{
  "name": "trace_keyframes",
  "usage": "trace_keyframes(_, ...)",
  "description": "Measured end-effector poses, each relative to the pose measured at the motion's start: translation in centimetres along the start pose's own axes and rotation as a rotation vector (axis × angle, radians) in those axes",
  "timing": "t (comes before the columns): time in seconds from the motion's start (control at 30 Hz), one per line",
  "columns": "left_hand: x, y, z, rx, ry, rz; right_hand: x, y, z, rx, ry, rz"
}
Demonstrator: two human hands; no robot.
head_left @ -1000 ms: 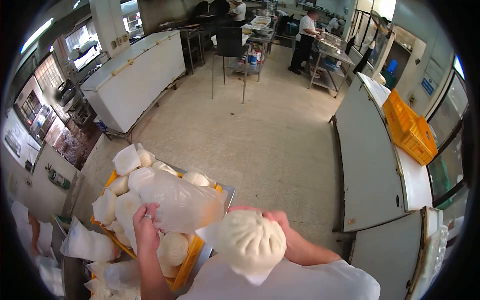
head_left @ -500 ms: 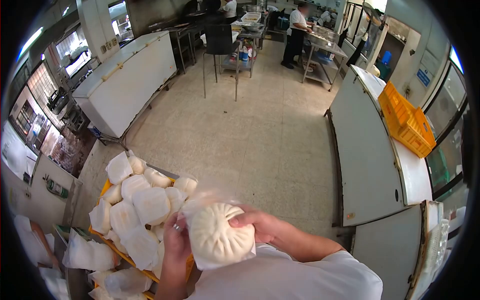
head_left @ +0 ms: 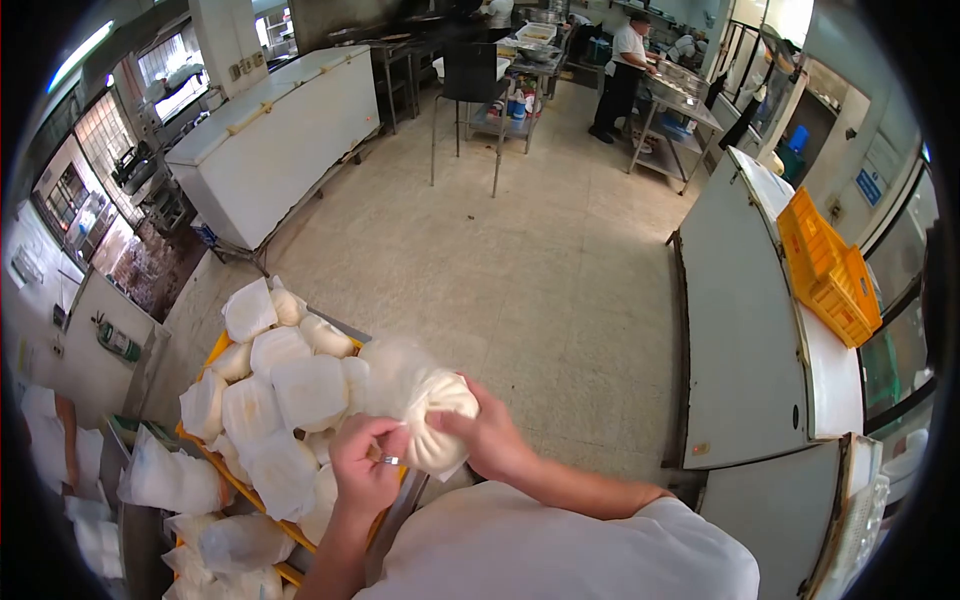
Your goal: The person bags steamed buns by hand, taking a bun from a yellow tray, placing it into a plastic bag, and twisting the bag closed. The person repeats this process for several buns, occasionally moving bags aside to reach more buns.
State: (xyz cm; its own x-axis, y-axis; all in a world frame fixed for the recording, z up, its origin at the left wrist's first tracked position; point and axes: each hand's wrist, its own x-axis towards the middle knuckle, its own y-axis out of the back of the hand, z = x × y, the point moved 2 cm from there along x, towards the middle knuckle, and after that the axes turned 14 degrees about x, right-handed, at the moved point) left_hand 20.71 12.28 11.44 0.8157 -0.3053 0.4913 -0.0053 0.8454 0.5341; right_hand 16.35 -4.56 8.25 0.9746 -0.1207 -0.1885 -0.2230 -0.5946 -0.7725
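Observation:
A large white steamed bun (head_left: 440, 415) with pleats on top is held in front of my chest, its paper backing showing at the lower edge. My right hand (head_left: 495, 440) grips it from the right side, thumb over the pleats. My left hand (head_left: 365, 468), with a ring on one finger, is closed at the bun's left side, pinching what looks like the edge of a clear plastic bag (head_left: 388, 362). The bag is blurred and spreads out beyond the bun. Left of my hands, several paper-backed buns (head_left: 310, 390) are piled in a yellow crate (head_left: 215, 345).
More bagged buns (head_left: 175, 475) lie at the lower left, near another person's arm (head_left: 66, 440). A white chest freezer (head_left: 280, 140) stands at the back left. On the right, a yellow crate (head_left: 825, 270) rests on another freezer (head_left: 735, 320). A person (head_left: 625, 75) stands at a far table.
The bun has tilted and turned, and my right hand now wraps its right side. My left hand has moved up to its left edge, fingers pinched. The whole view has shifted slightly.

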Motion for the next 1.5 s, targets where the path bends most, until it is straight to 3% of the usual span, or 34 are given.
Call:
trace_keyframes(0.03, 0.5, 0.5, 1.0, 0.106, -0.102, -0.025, 0.2, -0.6, -0.1, 0.133, -0.175, 0.087)
trace_keyframes(0.07, 0.9, 0.9, 1.9, 0.216, -0.201, -0.046, 0.5, -0.8, 0.0, 0.211, -0.223, 0.064)
trace_keyframes(0.1, 1.2, 1.4, 2.8, 0.298, -0.197, 0.004, 0.9, -0.7, 0.3, 0.289, -0.28, 0.04)
trace_keyframes(0.2, -0.8, 1.4, 1.0, 0.166, -0.004, 0.128, 1.8, -1.5, 0.5, 0.462, -0.404, 0.059)
trace_keyframes(0.37, -3.6, 0.4, 0.0, 0.115, -0.04, 0.087, 3.9, -1.6, 4.1, 0.412, -0.222, 0.0)
trace_keyframes(0.43, -4.0, 0.6, -0.3, 0.113, -0.073, 0.103, 3.6, -2.5, 5.3, 0.085, 0.028, 0.007)
trace_keyframes(0.5, -3.6, 1.2, -0.9, 0.088, 0.171, 0.152, 3.4, -3.7, 5.9, -0.19, 0.266, -0.084)
trace_keyframes(0.53, -3.3, 1.8, -1.4, 0.072, 0.29, 0.177, 3.4, -4.1, 6.4, -0.254, 0.286, -0.118)
trace_keyframes(0.67, -2.1, 3.7, -3.6, 0.108, 0.359, 0.209, 2.7, -5.6, 7.5, -0.455, 0.298, -0.217)
trace_keyframes(0.7, -1.6, 3.7, -3.3, 0.086, 0.311, 0.315, 2.7, -6.0, 7.4, -0.495, 0.29, -0.226)
trace_keyframes(0.8, -1.6, 3.4, -1.6, 0.173, -0.043, 0.257, 3.5, -3.8, 9.0, -0.654, 0.293, -0.314)
trace_keyframes(0.83, -1.8, 3.2, -0.6, 0.213, -0.203, 0.183, 3.6, -3.0, 8.9, -0.709, 0.428, -0.455)
trace_keyframes(0.9, -1.9, 2.7, 1.5, 0.232, -0.239, 0.115, 3.3, -3.2, 7.9, -0.802, 0.681, -0.535)
trace_keyframes(0.97, -1.8, 2.0, 0.5, 0.153, -0.165, 0.146, 3.2, -3.7, 7.6, -0.665, 0.604, -0.425)
trace_keyframes(1.0, -1.8, 1.4, 0.3, 0.118, -0.126, 0.159, 3.2, -3.2, 8.2, -0.487, 0.415, -0.379)
trace_keyframes(1.03, -2.3, 0.7, 0.7, 0.1, -0.067, 0.044, 3.4, -2.8, 8.2, -0.301, 0.233, -0.339)
trace_keyframes(1.1, -3.9, 0.5, 1.6, 0.092, 0.056, -0.182, 4.4, -2.1, 7.0, -0.568, 0.134, -0.163)
trace_keyframes(1.13, -4.0, -0.1, 1.7, 0.044, 0.056, -0.172, 4.8, -2.0, 6.6, -0.691, 0.067, -0.077)
trace_keyframes(1.2, -4.3, -1.1, 1.9, -0.042, 0.076, -0.148, 4.8, -1.9, 7.1, -0.557, 0.165, -0.034)
trace_keyframes(1.23, -4.0, -0.9, 2.1, -0.065, 0.051, -0.132, 3.8, -1.7, 8.2, -0.308, 0.335, -0.076)
trace_keyframes(1.3, -2.7, -0.2, 2.3, -0.111, 0.015, -0.083, 3.5, -0.9, 9.4, -0.276, 0.386, -0.126)
trace_keyframes(1.4, -0.3, 1.4, -1.8, -0.391, 0.347, 0.09, 3.8, -0.3, 9.9, -0.824, 0.195, -0.208)
trace_keyframes(1.5, 0.6, 4.2, -3.1, -0.569, 0.62, 0.193, 0.6, -5.3, 6.1, -1.233, 0.228, -0.431)
